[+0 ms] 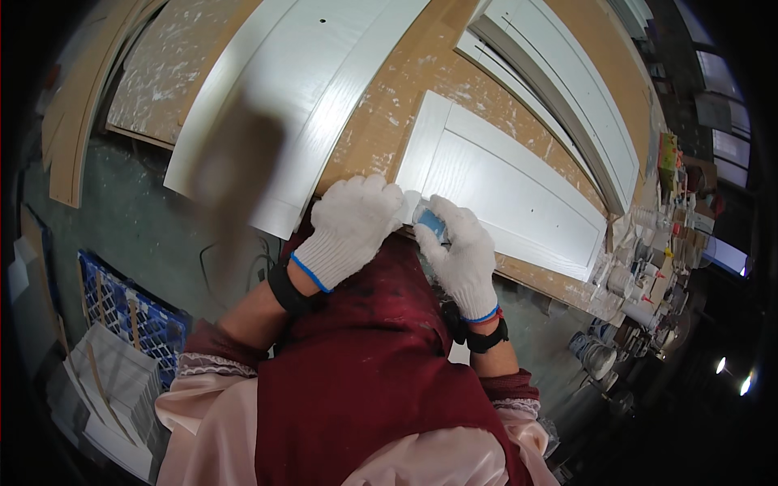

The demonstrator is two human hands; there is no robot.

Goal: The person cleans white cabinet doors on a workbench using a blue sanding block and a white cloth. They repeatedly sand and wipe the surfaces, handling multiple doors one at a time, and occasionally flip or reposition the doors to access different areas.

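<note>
Both my hands wear white knitted gloves with blue cuff edges. My left hand (pixel 354 227) is closed, its fingers curled at the near left corner of a white framed cabinet door panel (pixel 502 190) lying on the worktable. Close beside it, my right hand (pixel 463 257) grips a small blue block (pixel 430 222) between thumb and fingers at the panel's near edge. The block looks like a sanding pad, dusted white, and the fingers partly cover it. To the left, a larger white panel (pixel 296 105) juts past the table edge.
The worktable (pixel 389 121) has a brown board top with white smears. More white panels (pixel 559 89) lie stacked at the far right. Jars and tools (pixel 640 283) crowd the right side. A blue plastic pallet (pixel 134 312) and stacked white boards (pixel 113 381) stand lower left. A blurred dark shape (pixel 243 154) crosses the left.
</note>
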